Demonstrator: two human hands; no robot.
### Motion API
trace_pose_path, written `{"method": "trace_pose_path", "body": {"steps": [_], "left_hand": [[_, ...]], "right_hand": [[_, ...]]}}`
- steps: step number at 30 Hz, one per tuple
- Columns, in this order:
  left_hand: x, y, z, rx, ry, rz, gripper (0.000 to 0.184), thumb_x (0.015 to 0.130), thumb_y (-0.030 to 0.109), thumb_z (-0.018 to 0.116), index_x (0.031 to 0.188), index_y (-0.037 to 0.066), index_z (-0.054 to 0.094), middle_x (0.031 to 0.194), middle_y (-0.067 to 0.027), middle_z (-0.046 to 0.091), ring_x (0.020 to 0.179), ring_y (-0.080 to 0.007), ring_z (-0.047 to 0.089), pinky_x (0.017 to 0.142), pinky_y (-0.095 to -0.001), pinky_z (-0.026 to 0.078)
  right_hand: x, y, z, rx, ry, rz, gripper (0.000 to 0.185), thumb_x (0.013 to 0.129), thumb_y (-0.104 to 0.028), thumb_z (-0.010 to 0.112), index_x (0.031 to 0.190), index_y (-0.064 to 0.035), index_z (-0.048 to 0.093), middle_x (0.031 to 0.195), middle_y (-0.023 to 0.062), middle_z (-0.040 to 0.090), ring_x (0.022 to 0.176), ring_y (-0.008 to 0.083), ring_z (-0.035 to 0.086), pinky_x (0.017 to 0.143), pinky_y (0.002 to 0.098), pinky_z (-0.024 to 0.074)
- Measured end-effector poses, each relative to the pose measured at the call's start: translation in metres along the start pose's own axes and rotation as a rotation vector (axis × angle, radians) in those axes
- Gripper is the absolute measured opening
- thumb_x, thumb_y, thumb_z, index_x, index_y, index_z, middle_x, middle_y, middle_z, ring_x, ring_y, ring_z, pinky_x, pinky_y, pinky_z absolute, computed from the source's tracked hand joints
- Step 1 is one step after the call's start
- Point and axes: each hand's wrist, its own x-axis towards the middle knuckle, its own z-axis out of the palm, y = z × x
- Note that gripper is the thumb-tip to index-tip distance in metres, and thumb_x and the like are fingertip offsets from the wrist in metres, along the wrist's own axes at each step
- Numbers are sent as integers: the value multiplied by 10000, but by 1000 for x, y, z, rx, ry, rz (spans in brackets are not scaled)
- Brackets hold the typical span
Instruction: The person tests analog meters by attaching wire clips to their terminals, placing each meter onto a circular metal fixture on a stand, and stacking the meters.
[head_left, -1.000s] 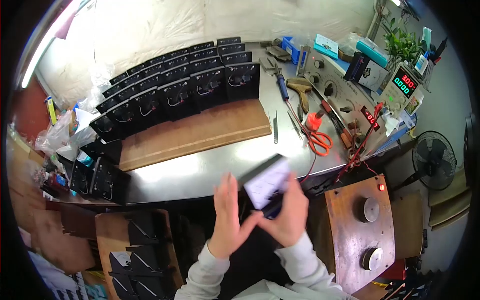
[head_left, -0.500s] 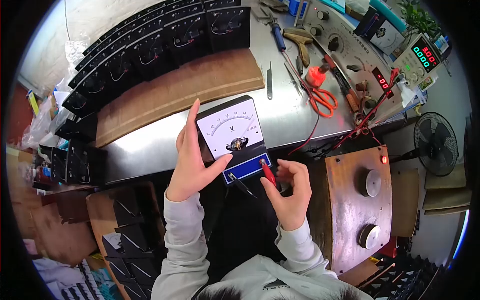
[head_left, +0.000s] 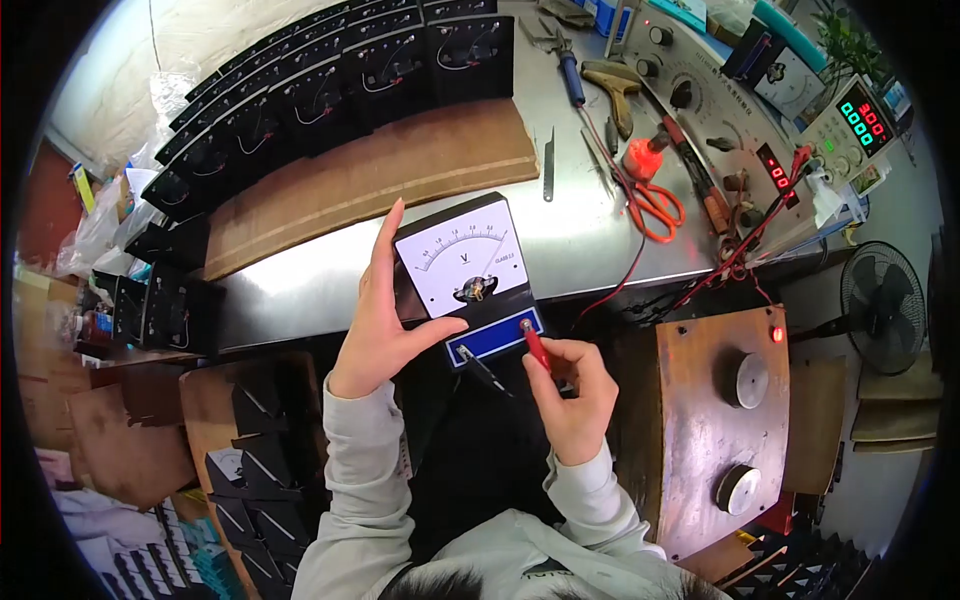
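Note:
An analog voltmeter (head_left: pixel 465 245) with a white dial, an open mechanism window and a blue lower strip tilts in front of me. My left hand (head_left: pixel 375 335) holds its left side, fingers along the edge and thumb across the front below the dial. At the strip's right terminal sits a red alligator clip (head_left: pixel 537 350), its sleeve pinched by the thumb and fingers of my right hand (head_left: pixel 578 395). A black alligator clip (head_left: pixel 484 370) hangs from the left terminal, touched by neither hand. The dial needle lies near the right end of the scale.
Rows of black meter housings (head_left: pixel 390 70) stand behind a wooden board (head_left: pixel 380 180) on the metal bench. Orange-handled scissors (head_left: pixel 657 210), pliers (head_left: pixel 568 70) and a test instrument (head_left: pixel 700 80) lie to the right. A knobbed box (head_left: pixel 715 430) stands at right, near a fan (head_left: pixel 882 290).
My right hand has closed its fingers further around the red clip's sleeve. The camera view has shifted slightly, while the voltmeter and my left hand stay nearly in place.

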Motion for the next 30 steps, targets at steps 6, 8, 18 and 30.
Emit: {"method": "trace_pose_path", "body": {"steps": [6, 8, 18, 30], "left_hand": [[-11, 7, 13, -23, 139, -71, 1219, 756, -24, 827, 1641, 153, 7, 1485, -157, 457, 1328, -259, 512, 1118, -412, 414], [-12, 5, 14, -21, 138, -72, 1221, 757, -21, 823, 1641, 153, -1, 1485, -162, 453, 1332, -263, 506, 1124, -414, 404], [-7, -8, 5, 76, 89, 6, 1170, 786, -10, 809, 1639, 110, 16, 1457, -152, 471, 1336, -247, 501, 1098, -410, 437], [-174, 63, -32, 1102, 1041, 39, 716, 597, 214, 874, 1223, 11, 592, 1140, -141, 590, 1072, -333, 559, 928, -427, 441]], "right_hand": [[-4, -4, 1, 25, 27, 64, 212, 852, -10, 797, 1017, 5, 666, 872, 63, 700, 688, 77, 620, 619, 225, 495], [-2, -6, 1, 39, 32, 80, 205, 851, -17, 802, 1002, 4, 664, 864, 59, 700, 677, 70, 608, 609, 222, 486], [-18, 2, -41, 451, 110, 237, 149, 856, 36, 770, 938, -7, 653, 926, 58, 669, 732, 90, 592, 632, 221, 469], [-62, -15, 7, 23, -566, -127, 198, 753, 48, 837, 888, -2, 701, 789, 46, 678, 699, 97, 571, 603, 222, 442]]}}
